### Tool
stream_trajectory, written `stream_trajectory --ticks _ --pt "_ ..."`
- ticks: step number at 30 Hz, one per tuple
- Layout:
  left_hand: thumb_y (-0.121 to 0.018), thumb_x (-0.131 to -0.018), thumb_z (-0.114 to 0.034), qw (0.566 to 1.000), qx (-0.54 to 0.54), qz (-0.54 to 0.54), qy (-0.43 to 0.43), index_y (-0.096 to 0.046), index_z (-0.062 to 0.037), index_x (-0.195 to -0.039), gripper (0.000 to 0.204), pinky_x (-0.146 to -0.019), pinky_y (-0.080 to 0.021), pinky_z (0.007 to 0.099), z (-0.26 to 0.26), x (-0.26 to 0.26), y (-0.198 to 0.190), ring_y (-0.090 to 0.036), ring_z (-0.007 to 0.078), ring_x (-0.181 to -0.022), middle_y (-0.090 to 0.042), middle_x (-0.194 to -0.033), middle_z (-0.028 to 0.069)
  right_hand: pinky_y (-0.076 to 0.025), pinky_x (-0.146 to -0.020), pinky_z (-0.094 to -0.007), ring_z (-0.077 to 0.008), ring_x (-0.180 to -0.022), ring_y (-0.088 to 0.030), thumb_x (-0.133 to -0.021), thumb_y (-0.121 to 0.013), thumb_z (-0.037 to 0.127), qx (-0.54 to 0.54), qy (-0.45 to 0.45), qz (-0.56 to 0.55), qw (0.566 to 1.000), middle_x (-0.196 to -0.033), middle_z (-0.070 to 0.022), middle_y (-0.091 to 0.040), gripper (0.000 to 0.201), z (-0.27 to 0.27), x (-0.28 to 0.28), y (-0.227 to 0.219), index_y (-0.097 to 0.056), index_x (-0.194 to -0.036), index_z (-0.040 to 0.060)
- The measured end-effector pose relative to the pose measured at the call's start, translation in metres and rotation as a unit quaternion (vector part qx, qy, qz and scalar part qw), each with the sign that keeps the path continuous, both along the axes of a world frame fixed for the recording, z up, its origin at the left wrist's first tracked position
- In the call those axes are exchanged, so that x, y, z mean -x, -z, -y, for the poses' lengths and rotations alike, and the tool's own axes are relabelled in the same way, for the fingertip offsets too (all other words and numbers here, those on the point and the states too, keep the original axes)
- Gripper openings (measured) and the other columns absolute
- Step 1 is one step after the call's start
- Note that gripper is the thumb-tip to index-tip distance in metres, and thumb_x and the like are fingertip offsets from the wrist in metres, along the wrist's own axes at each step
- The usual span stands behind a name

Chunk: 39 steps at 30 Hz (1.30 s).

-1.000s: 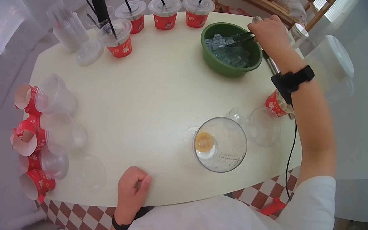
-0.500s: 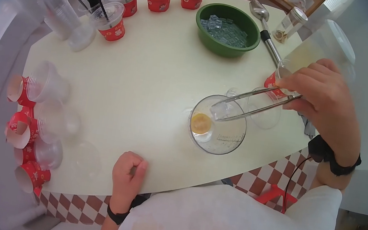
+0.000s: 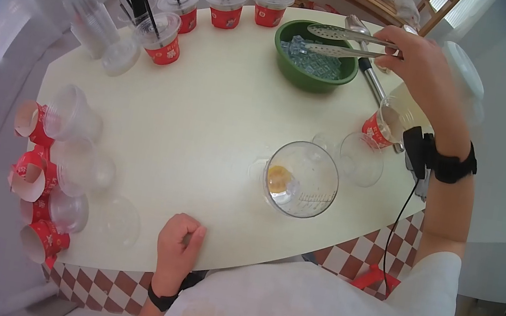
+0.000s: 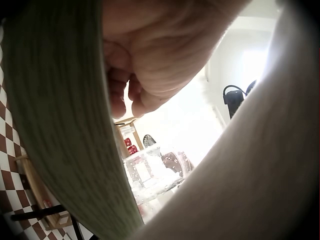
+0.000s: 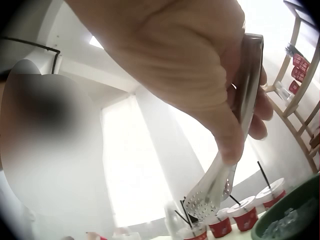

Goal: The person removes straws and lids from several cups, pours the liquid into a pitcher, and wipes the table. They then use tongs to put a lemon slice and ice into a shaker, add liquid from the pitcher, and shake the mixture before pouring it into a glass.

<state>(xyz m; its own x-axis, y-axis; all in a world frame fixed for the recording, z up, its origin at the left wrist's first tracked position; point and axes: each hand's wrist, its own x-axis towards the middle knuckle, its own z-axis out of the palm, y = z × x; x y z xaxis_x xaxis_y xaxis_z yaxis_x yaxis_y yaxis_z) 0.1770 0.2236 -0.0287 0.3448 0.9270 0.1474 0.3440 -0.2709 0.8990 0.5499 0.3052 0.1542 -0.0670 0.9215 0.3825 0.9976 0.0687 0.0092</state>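
My right hand (image 3: pixel 421 65) grips metal tongs (image 3: pixel 342 34) by their hinge end. Their perforated tips are spread apart over the green bowl (image 3: pixel 310 82) of clear ice cubes (image 3: pixel 312 58), with nothing between them. In the right wrist view, thumb and fingers squeeze the two arms of the tongs (image 5: pixel 212 192). A clear measuring cup (image 3: pixel 310 213) on the table has a yellow round piece (image 3: pixel 277 178) and something clear at its bottom. My left hand (image 3: pixel 178 249) rests loosely curled at the near table edge, holding nothing.
Red-sleeved lidded cups (image 3: pixel 226 16) with black straws line the far edge. Stacked clear cups (image 3: pixel 70 119) and red sleeves (image 3: pixel 32 173) lie at left. Right of the bowl are a long-handled spoon (image 3: pixel 376 85), a red-sleeved cup (image 3: pixel 376 130) and a large clear container (image 3: pixel 464 69).
The tongs went from the ice bowl to over the measuring cup with an ice cube, then returned above the bowl without it. My left hand stays put.
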Motion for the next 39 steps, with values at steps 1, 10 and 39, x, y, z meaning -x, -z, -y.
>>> stream_trajectory --ticks 1,10,39 --pt "-0.058 -0.079 -0.002 1.000 0.000 -0.001 0.000 -0.047 -0.0023 -0.071 0.014 -0.059 -0.040 0.0299 0.000 0.000 -0.001 -0.048 0.0221 -0.063 -0.050 -0.068 0.0086 -0.045 -0.070 -0.0365 -0.0267 -0.073 -0.059 -0.070 -0.069 0.012 -0.025 0.019 0.068 0.997 -0.079 -0.0113 -0.062 0.028 -0.018 -0.008 0.012 -0.060 -0.096 0.0066" --pt "-0.059 -0.078 -0.002 1.000 0.004 0.009 -0.001 -0.047 -0.0022 -0.072 0.013 -0.058 -0.040 0.0306 -0.001 0.003 0.001 -0.048 0.0233 -0.062 -0.050 -0.068 0.0091 -0.047 -0.071 -0.0394 -0.0294 -0.084 -0.061 -0.068 -0.069 0.014 0.098 0.080 0.103 0.987 -0.084 -0.0116 -0.064 0.024 -0.104 -0.044 0.068 -0.063 -0.091 0.0091" --pt "-0.059 -0.078 -0.001 1.000 0.000 0.020 -0.003 -0.048 -0.0021 -0.071 0.013 -0.058 -0.040 0.0299 0.002 0.004 0.004 -0.048 0.0223 -0.062 -0.051 -0.068 0.0087 -0.042 -0.068 -0.0323 -0.0210 -0.072 -0.055 -0.057 -0.073 0.014 0.130 -0.163 0.064 0.976 -0.073 -0.0033 -0.058 0.035 0.084 0.058 -0.016 -0.061 -0.089 0.0062"
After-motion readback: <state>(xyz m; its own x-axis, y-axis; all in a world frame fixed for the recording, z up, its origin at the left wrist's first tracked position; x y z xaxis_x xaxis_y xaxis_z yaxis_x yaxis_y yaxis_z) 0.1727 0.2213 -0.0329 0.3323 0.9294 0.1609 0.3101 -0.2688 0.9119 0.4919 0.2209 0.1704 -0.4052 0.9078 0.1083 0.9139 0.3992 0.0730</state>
